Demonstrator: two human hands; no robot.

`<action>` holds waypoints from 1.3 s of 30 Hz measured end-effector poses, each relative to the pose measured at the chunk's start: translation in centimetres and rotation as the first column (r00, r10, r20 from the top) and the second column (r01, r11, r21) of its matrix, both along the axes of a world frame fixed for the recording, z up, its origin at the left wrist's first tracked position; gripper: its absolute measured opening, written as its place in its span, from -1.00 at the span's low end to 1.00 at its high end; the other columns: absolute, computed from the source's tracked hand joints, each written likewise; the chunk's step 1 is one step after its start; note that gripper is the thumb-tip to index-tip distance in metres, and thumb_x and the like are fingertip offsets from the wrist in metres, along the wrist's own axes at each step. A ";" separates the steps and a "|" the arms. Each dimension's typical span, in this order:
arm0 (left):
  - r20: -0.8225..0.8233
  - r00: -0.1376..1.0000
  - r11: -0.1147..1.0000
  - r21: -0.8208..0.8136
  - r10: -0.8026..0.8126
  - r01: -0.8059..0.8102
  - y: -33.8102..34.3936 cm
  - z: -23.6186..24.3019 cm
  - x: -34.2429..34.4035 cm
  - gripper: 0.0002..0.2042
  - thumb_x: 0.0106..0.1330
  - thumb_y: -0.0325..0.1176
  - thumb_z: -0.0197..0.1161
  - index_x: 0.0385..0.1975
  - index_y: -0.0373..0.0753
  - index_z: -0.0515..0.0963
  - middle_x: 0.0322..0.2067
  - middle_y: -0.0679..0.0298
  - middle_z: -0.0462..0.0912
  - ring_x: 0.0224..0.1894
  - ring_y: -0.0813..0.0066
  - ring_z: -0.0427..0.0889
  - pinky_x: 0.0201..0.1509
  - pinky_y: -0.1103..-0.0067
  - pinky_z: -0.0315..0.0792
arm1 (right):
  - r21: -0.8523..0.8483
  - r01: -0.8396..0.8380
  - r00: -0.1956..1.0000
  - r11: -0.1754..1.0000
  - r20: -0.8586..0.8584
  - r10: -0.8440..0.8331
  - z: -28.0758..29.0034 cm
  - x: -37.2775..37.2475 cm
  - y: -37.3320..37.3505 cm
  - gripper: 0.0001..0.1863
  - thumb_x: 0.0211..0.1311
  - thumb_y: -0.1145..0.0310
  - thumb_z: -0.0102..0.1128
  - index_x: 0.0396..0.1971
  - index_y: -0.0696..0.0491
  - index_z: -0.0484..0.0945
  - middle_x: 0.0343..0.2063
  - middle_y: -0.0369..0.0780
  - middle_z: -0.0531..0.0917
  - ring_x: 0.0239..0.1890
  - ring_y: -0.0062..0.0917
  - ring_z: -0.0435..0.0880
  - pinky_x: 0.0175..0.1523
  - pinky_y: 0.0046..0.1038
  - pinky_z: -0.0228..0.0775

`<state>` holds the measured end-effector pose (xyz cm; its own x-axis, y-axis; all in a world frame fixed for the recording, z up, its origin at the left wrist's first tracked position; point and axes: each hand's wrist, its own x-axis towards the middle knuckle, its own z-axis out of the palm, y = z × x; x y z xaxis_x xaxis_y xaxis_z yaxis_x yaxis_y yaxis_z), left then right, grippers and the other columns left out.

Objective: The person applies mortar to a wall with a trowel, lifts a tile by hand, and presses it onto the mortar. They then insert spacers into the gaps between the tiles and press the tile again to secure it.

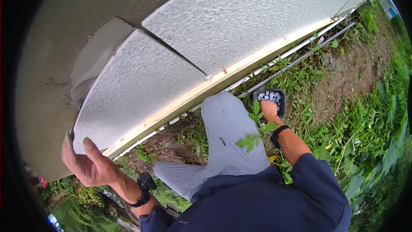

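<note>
The far slab (266, 30) has its long axis running lower left to upper right, beside the near slab (133, 90); a pale edge strip (171, 108) follows both; the left hand (92, 165) is at the near slab's lower corner, fingers half curled, thumb apart, nothing visibly held; the right hand (269, 108) dips into an upward-facing black tub (281, 114), its fingertips hidden, their hold impossible to tell; small white pieces (269, 95) lie jumbled there, pointing no single way; picking pieces out seems the step in hand; a secure pinch seems called for.
</note>
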<state>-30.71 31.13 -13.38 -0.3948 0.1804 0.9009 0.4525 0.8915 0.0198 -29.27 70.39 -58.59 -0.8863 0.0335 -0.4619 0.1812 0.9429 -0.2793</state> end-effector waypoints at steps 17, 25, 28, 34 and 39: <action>0.280 0.958 0.895 -0.441 0.064 0.069 12.2 5.8 -7.2 -0.72 -0.03 -0.39 0.46 -0.29 -0.20 0.61 -0.37 0.28 0.59 -0.44 0.29 0.58 -0.40 0.53 0.44 | -0.556 0.325 0.806 0.765 -0.260 -0.532 7.6 0.6 0.7 -0.80 0.06 0.33 0.17 -0.44 0.18 0.56 -0.57 -0.06 0.64 -0.46 -0.25 0.68 -0.30 -0.30 0.46; 0.240 0.944 0.788 -0.615 0.226 -0.032 12.8 5.9 -8.4 -0.76 0.04 -0.26 0.40 -0.32 -0.19 0.60 -0.45 0.29 0.55 -0.44 0.21 0.57 -0.42 0.45 0.42 | -0.982 0.187 0.847 -0.022 0.172 -0.504 26.7 -2.9 -8.3 -0.98 0.21 0.50 0.08 -0.41 0.10 0.46 -0.51 -0.27 0.63 -0.56 -0.68 0.59 -0.45 -0.66 0.36; 0.237 0.949 0.784 -0.621 0.206 -0.015 12.9 5.7 -8.6 -0.76 0.05 -0.24 0.39 -0.34 -0.19 0.59 -0.46 0.28 0.56 -0.43 0.20 0.58 -0.41 0.43 0.43 | -0.962 0.245 0.861 -0.122 0.274 -0.429 25.5 -3.5 -12.8 -0.96 0.25 0.45 0.11 -0.38 0.08 0.47 -0.50 -0.28 0.62 -0.55 -0.67 0.59 -0.42 -0.66 0.37; 0.247 0.950 0.796 -0.605 0.190 -0.002 13.0 5.6 -8.5 -0.76 0.03 -0.21 0.39 -0.39 -0.18 0.58 -0.46 0.29 0.57 -0.42 0.20 0.59 -0.41 0.42 0.43 | -0.928 0.325 0.746 -0.185 0.371 -0.552 24.3 -4.9 -16.7 -0.90 0.27 0.45 0.15 -0.39 0.13 0.43 -0.47 -0.27 0.60 -0.52 -0.67 0.61 -0.40 -0.65 0.41; 0.253 0.949 0.798 -0.603 0.188 0.003 13.0 5.5 -8.9 -0.75 0.05 -0.20 0.38 -0.43 -0.21 0.54 -0.47 0.25 0.56 -0.42 0.17 0.59 -0.42 0.40 0.43 | -0.956 0.292 0.740 0.031 0.205 -0.641 23.1 -6.0 -16.6 -0.87 0.26 0.49 0.13 -0.45 0.15 0.39 -0.54 -0.25 0.59 -0.54 -0.61 0.65 -0.45 -0.63 0.49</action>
